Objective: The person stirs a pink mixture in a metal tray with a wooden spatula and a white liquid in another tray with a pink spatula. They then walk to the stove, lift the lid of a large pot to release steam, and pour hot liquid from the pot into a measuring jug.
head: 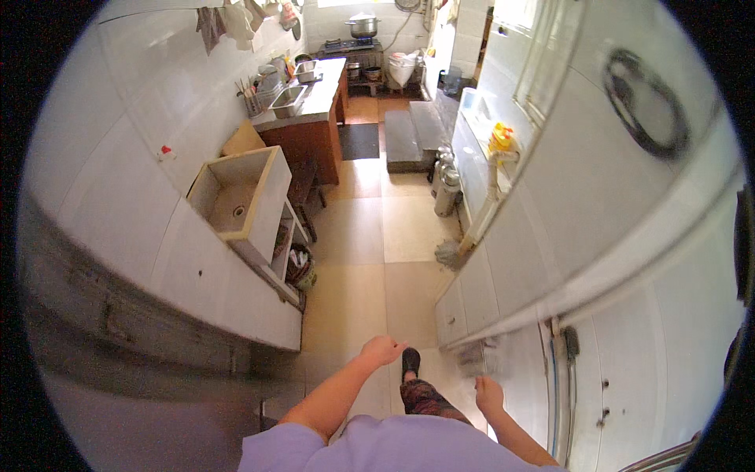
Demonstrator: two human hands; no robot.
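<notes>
My left hand [383,350] is held out in front of my body over the tiled floor, its fingers curled with nothing visible in them. Lower and to the right, my right hand [489,394] hangs near the white wall, also loosely closed with no object showing. A dark shoe [411,361] on one of my feet is seen just beside my left hand, below a patterned trouser leg [426,399]. Neither hand touches anything that I can make out.
A square stone sink [235,197] stands at left, before a counter with steel basins [289,101]. Grey steps [404,135] and metal vacuum flasks [447,193] are at right. A pot [363,27] sits on the far stove. Pale floor tiles [352,230] run between.
</notes>
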